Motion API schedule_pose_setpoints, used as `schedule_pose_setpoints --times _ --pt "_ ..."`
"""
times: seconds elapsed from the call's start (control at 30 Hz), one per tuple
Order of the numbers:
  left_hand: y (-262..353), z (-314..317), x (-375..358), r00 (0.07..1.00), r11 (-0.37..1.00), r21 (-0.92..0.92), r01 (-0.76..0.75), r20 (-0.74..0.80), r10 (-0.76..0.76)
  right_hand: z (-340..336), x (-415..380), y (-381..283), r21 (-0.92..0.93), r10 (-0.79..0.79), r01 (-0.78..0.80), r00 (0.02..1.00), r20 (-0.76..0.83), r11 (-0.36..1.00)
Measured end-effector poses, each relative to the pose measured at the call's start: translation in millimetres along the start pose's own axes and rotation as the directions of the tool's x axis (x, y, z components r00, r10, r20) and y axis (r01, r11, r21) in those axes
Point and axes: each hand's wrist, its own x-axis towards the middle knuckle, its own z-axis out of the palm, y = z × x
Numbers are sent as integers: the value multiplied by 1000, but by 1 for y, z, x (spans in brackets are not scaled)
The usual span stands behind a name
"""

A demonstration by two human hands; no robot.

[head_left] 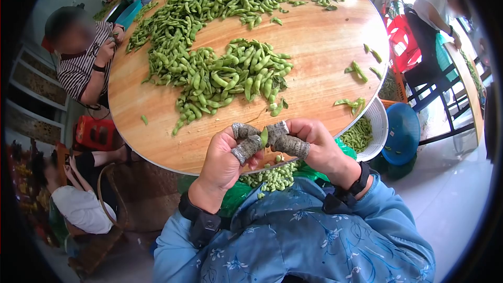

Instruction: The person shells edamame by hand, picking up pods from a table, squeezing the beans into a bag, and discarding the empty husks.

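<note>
My left hand (219,158) and my right hand (320,149) meet over the table's near edge, both pinched, with grey knitted finger covers on thumbs and forefingers. Between their fingertips is a green soybean pod (264,137), partly hidden by the covers. Directly under the hands, shelled green beans (275,177) lie on a green plastic bag (230,197) at my lap. Beyond my hands, a large heap of soybean pods (215,76) spreads over the round wooden table (325,73).
A white basket (381,131) of pods stands at the table's right edge, beside a blue basin (402,133). A few loose pods (358,72) lie at the table's right. A person in a striped shirt (78,76) sits at left; other people are around the room.
</note>
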Motion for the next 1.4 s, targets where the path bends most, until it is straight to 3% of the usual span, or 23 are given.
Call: schedule_pose_setpoints --times 0.37,0.47,0.53,0.6,0.63,0.67,0.7,0.73,0.8,0.83,0.97,1.03,1.07,1.13,1.17,1.23,1.27,1.33,1.4 --pt "-4 1 -3 999 1000 2 31 29 -31 5 -2 3 -3 3 -3 1000 0 1000" --pt "-3 -2 -2 997 997 -44 58 43 -56 6 -1 3 -18 72 -73 997 -25 997" --pt "-4 -1 -2 997 996 -71 58 46 -55 7 1 7 -29 19 -20 998 -53 999" --pt "-8 -1 -2 999 990 138 18 -42 -13 5 3 12 -16 51 -52 997 -65 999" --pt "-9 4 -3 999 990 140 16 -39 -11 5 4 13 -1 84 -84 994 -75 996" --pt "-11 10 -5 962 809 535 -242 26 271 5 5 13 -2 81 -81 994 -74 997" --pt "-12 13 -7 854 420 804 -421 196 481 5 4 12 51 110 -106 991 -83 993" --pt "-12 11 -7 854 418 806 -419 192 484 5 4 12 105 141 -132 986 -88 986" --pt "-14 8 -4 717 -209 882 -422 466 519 10 3 9 134 135 -124 988 -79 983" --pt "-18 3 -4 690 -216 866 -452 493 531 11 2 8 162 126 -112 989 -76 980" --pt "-27 -1 -1 665 -70 853 -518 453 594 10 0 15 65 -7 9 999 -33 998" --pt "-33 1 -1 738 309 767 -562 297 606 11 0 18 -1 -85 85 996 -37 996" --pt "-34 3 -3 738 309 767 -562 297 606 11 0 18 -1 -85 85 996 -37 996" --pt "-34 7 -8 895 738 555 -384 28 444 12 0 19 -55 -174 172 984 -33 983" --pt "-32 8 -8 896 738 555 -383 27 444 10 0 19 -55 -174 172 984 -33 984" --pt "-27 5 -9 979 970 142 -197 -33 203 5 0 18 -423 -246 243 968 47 873" --pt "-24 1 -10 979 971 141 -194 -36 201 4 0 15 -422 -243 240 969 47 874" --pt "-18 -7 -11 988 910 386 -155 61 143 5 1 6 -569 -258 279 959 119 773" --pt "-15 -5 -12 982 884 428 -190 69 177 9 0 5 -497 -215 231 972 91 837"
